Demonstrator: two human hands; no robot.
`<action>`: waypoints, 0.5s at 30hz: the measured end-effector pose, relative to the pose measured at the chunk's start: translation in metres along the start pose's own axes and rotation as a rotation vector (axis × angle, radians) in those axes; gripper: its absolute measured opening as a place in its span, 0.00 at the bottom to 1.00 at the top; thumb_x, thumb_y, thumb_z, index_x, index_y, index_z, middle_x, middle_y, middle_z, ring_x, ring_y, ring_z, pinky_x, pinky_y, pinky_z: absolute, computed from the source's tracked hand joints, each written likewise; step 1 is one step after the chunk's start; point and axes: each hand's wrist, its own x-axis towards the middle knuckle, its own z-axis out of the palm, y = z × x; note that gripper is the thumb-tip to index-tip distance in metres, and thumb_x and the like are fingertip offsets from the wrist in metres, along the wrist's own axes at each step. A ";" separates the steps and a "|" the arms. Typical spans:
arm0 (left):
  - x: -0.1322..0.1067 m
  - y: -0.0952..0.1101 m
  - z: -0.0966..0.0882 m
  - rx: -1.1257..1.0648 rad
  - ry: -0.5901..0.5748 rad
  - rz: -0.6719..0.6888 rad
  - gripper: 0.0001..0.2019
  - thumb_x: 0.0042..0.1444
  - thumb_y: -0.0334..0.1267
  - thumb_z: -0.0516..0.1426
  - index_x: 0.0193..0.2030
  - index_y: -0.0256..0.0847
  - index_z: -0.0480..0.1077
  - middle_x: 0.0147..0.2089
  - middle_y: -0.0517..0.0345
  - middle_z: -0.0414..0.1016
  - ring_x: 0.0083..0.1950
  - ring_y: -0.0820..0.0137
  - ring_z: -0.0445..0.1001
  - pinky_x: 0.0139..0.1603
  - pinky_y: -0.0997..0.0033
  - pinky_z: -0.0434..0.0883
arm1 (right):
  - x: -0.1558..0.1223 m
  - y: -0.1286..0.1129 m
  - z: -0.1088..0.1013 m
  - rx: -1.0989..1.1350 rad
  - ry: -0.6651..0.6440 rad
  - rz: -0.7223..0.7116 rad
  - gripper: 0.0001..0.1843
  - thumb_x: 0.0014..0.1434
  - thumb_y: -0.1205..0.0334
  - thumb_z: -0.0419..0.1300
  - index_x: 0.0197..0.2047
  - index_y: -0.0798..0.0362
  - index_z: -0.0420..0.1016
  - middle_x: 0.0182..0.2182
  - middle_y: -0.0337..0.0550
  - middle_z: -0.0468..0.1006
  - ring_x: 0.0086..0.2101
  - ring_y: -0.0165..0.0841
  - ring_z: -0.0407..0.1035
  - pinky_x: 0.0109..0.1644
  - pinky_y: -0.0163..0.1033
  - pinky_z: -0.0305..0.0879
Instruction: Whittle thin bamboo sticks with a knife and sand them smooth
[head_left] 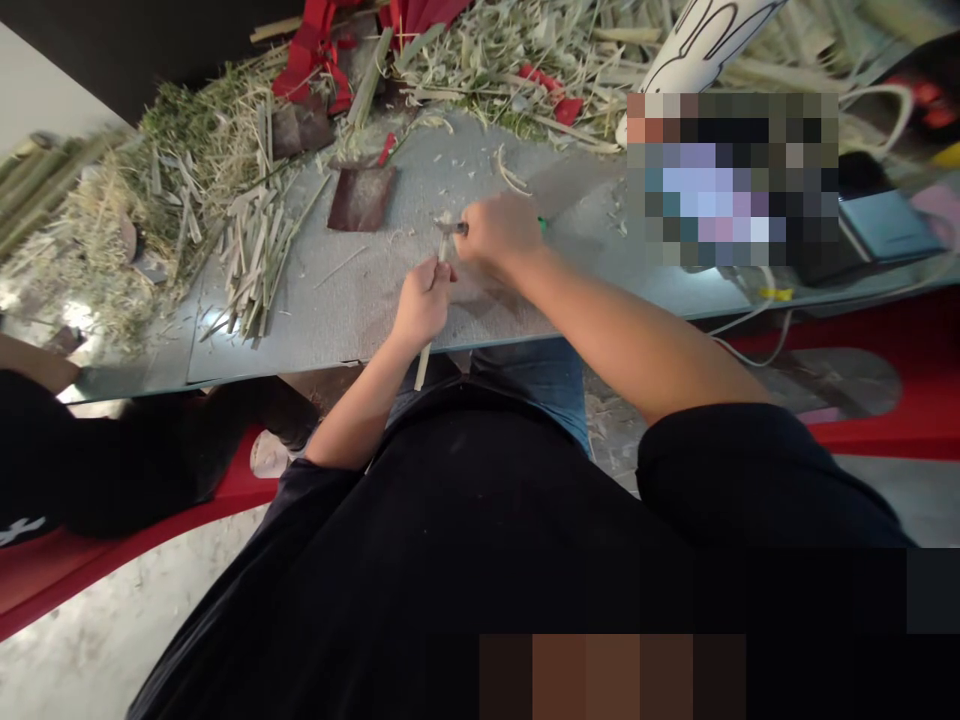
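Note:
A thin pale bamboo strip (424,366) runs upward through the closed fingers of my left hand (422,308), its lower end hanging past the table edge near my lap. My right hand (499,235) is wrapped round the handle of a small knife (454,228). The short blade points left and meets the strip's upper end, just above my left fingers. Most of the handle is hidden in my fist, though a bit of green (542,224) shows behind it. Pale shavings lie around the blade.
A brown sandpaper square (362,200) lies on the grey table (315,300). Cut strips (259,235) and heaped shavings (180,130) spread to the left, more at the back with red scraps (562,105). A phone (889,225) and cables are right. Another person's arm (34,365) is at far left.

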 end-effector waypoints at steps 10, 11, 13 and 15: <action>-0.011 0.008 -0.004 -0.060 -0.066 -0.110 0.20 0.85 0.42 0.53 0.35 0.44 0.64 0.20 0.71 0.55 0.20 0.77 0.51 0.25 0.73 0.52 | 0.024 0.039 -0.004 0.057 0.074 0.259 0.16 0.81 0.59 0.60 0.58 0.57 0.88 0.54 0.66 0.86 0.57 0.60 0.78 0.61 0.57 0.71; -0.013 0.009 -0.005 -0.074 -0.055 -0.109 0.20 0.85 0.43 0.53 0.35 0.44 0.65 0.20 0.71 0.54 0.20 0.77 0.51 0.24 0.73 0.52 | 0.025 0.044 -0.005 0.070 0.096 0.280 0.16 0.81 0.59 0.59 0.57 0.56 0.87 0.54 0.67 0.86 0.58 0.61 0.77 0.61 0.57 0.71; -0.016 0.010 -0.007 -0.109 -0.031 -0.122 0.21 0.85 0.44 0.53 0.35 0.44 0.65 0.19 0.72 0.54 0.19 0.77 0.51 0.23 0.74 0.51 | 0.025 0.051 -0.008 0.100 0.141 0.287 0.16 0.82 0.58 0.57 0.57 0.56 0.85 0.53 0.68 0.85 0.57 0.63 0.77 0.59 0.59 0.71; -0.018 0.015 -0.008 -0.130 -0.036 -0.136 0.21 0.85 0.42 0.53 0.35 0.44 0.67 0.19 0.71 0.55 0.18 0.78 0.51 0.22 0.74 0.51 | 0.021 0.051 -0.012 0.137 0.182 0.247 0.18 0.82 0.55 0.56 0.61 0.55 0.82 0.53 0.67 0.84 0.56 0.62 0.76 0.56 0.60 0.71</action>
